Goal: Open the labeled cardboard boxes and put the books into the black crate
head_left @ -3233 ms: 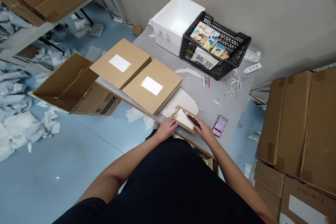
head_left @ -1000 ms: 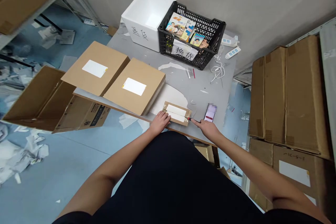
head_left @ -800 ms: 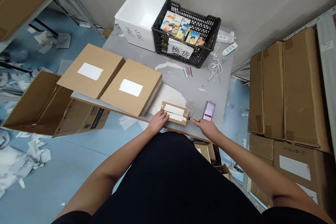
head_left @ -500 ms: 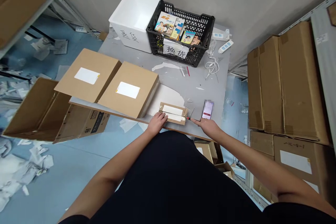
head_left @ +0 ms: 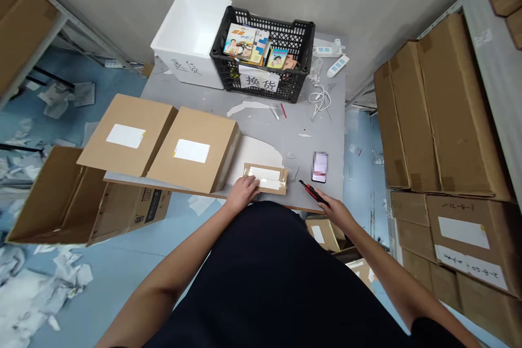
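A small, flat cardboard box (head_left: 266,178) with a white label and shiny clear tape lies near the table's front edge. My left hand (head_left: 243,193) holds its left end, fingers over the top and thumb not clearly visible. In my right hand (head_left: 335,212) is a red and black utility knife (head_left: 312,191), held to the right of the small box and apart from it. The knife's tip points up and left. Just beyond that hand lies a phone (head_left: 320,167) with its screen lit.
Two larger labelled boxes (head_left: 134,119) stand on the table's left side. Behind are a white foam bin (head_left: 187,49) and a black crate (head_left: 261,73) of books. Power strips (head_left: 337,66) and a cable (head_left: 320,99) lie back right. Stacked cartons (head_left: 440,114) line the right side.
My right hand has drawn the knife away from the small box, to the right. My left hand stays on the box. The whole view has shifted slightly.
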Demonstrator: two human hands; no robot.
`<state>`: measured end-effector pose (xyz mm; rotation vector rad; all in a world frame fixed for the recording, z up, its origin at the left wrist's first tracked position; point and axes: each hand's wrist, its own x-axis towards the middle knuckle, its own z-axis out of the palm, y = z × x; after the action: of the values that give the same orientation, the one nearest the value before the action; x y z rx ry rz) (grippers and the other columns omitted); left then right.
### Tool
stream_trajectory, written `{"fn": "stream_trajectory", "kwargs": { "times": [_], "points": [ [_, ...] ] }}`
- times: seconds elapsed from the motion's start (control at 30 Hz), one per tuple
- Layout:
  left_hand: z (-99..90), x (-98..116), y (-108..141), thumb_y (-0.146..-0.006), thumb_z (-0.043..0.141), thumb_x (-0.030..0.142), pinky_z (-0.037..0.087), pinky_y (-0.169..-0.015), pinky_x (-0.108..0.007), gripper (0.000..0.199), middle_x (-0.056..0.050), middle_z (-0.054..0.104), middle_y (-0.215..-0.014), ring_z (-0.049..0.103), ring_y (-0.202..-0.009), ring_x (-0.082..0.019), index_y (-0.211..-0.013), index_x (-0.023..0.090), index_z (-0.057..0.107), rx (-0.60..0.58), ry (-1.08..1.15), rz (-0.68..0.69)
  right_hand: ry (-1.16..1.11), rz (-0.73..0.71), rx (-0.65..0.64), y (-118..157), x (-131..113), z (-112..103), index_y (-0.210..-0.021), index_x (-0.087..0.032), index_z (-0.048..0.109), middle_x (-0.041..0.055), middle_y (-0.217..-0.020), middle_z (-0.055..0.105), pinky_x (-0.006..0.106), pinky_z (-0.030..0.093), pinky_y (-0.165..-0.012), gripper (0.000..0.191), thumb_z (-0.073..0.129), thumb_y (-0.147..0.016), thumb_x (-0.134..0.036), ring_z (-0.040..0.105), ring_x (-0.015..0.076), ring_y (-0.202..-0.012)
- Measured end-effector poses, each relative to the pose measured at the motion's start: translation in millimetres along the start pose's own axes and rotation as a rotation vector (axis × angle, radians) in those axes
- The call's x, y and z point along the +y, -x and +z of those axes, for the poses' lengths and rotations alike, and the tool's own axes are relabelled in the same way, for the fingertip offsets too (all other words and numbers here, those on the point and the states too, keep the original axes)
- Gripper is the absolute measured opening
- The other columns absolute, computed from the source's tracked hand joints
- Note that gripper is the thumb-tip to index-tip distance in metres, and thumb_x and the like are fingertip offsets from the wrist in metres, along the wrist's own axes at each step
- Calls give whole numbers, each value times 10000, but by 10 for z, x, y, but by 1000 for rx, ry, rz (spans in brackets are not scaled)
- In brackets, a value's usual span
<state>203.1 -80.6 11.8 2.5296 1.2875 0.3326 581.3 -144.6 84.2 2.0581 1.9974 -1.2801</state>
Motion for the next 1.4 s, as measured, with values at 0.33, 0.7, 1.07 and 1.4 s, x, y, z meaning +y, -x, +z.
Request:
{"fn": "stream_trajectory", "kwargs": {
  "times": [0.33,0.7,1.07,1.4],
  "points": [
    [-107,-201,-480,-651,819,453,234,-1140,-550,980,-218,340,-1517,294,-1411,-387,-1459,184,334,-267,-107,157,-659,260,91,-245,-341,843,-1500,-323,327,-17,-816,659,196,475,-453,619,459,-896,-285,567,103,-530],
    [-117,-224,-554,-648,811,490,240,-1139,-526,1037,-221,380,-1485,325,-1388,-372,-1481,169,284,-327,-129,182,-908,219,168,-329,-282,963,-1480,-320,368,-16,-850,639,162,419,-392,635,497,-858,-295,505,68,-486],
    [-81,-284,-527,-698,743,499,142,-1167,-553,1016,-201,329,-1507,234,-1424,-372,-1509,169,228,-364,-81,172,-981,194,94,-285,-237,943,-1480,-310,375,-31,-779,604,162,387,-365,658,527,-841,-262,474,60,-451],
    [-27,-217,-489,-705,703,536,122,-1159,-584,974,-229,326,-1496,253,-1405,-399,-1493,144,285,-279,-91,164,-918,163,115,-284,-220,877,-1465,-322,404,-25,-789,613,175,373,-370,627,537,-854,-276,454,57,-432]
  ]
}}
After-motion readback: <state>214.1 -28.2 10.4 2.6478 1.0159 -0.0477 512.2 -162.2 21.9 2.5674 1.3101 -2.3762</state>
